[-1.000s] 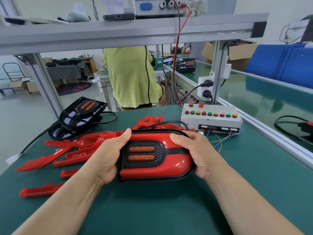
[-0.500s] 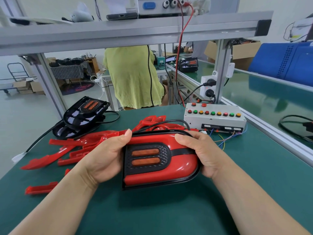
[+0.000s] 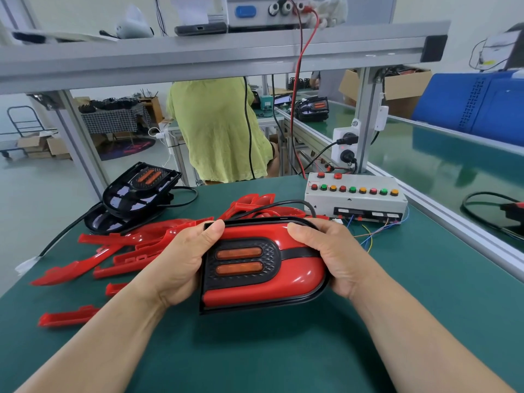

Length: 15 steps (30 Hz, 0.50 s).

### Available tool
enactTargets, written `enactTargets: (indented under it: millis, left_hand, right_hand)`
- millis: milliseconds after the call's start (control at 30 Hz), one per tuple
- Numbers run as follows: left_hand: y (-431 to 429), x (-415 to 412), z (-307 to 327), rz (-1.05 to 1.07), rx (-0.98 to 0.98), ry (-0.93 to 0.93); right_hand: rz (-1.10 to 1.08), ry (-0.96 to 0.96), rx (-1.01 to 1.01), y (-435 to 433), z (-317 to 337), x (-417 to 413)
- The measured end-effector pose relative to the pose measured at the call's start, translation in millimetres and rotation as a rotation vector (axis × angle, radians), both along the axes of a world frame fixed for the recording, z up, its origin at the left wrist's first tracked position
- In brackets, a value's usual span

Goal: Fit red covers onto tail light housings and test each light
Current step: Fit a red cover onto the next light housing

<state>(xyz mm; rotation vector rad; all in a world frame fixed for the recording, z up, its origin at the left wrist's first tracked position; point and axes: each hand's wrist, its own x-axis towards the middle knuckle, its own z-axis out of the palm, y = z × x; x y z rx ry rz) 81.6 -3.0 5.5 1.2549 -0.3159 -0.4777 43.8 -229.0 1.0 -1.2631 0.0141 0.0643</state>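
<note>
A tail light [image 3: 263, 268] with a black housing, a red cover and two orange lenses is held above the green bench between both hands. My left hand [image 3: 181, 259] grips its left end with the thumb on the top edge. My right hand [image 3: 331, 256] grips its right end, thumb on the red cover. A black cable runs from the light's back toward the test box [image 3: 354, 198]. Loose red covers [image 3: 119, 251] lie to the left. Two bare black housings [image 3: 136, 194] are stacked at the back left.
The white test box has a row of coloured buttons and loose wires at its front. An aluminium frame post [image 3: 364, 117] with power sockets [image 3: 344, 147] stands behind it. A person in a yellow-green shirt [image 3: 215, 129] stands beyond the bench. A conveyor rail [image 3: 453, 222] borders the right side.
Both hands keep their grip on the tail light. The light has tilted slightly, its right end a little higher, and sits marginally closer to me.
</note>
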Motion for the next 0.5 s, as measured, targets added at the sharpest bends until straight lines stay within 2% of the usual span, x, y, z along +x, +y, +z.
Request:
enactTargets:
  millis: [500]
  left_hand:
    - [-5.2, 0.7, -3.7, 0.060, -0.005, 0.107]
  right_hand:
    - [0.054, 0.093, 0.075, 0.9, -2.6, 5.1]
